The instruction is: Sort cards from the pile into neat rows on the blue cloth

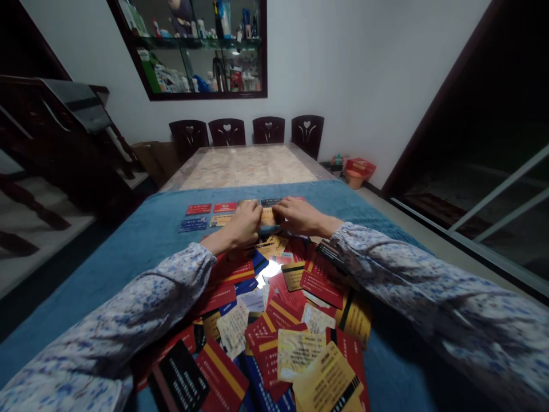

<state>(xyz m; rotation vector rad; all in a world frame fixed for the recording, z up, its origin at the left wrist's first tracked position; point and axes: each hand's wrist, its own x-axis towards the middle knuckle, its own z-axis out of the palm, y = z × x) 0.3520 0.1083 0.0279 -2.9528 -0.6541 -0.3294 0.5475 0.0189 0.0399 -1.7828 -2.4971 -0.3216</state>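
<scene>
Between my two hands is a yellow card (pixel 268 216), gripped at its left end by my left hand (pixel 243 224) and at its right end by my right hand (pixel 300 214). Laid out in rows just beyond and to the left are a red card (pixel 198 209), another red card (pixel 225 207), a blue card (pixel 194 224) and a yellow card (pixel 220 220). A dark card (pixel 271 202) shows behind the held one. Below my hands spreads a loose heap of cards (pixel 278 315) in red, yellow, black, blue and white, many overlapping. My fingertips are partly hidden.
A blue cloth (pixel 128 263) covers the near part of the table, and its marble-patterned top (pixel 253 163) shows beyond. Several dark chairs (pixel 269 129) stand at the far end. An orange bucket (pixel 354 178) is on the floor to the right.
</scene>
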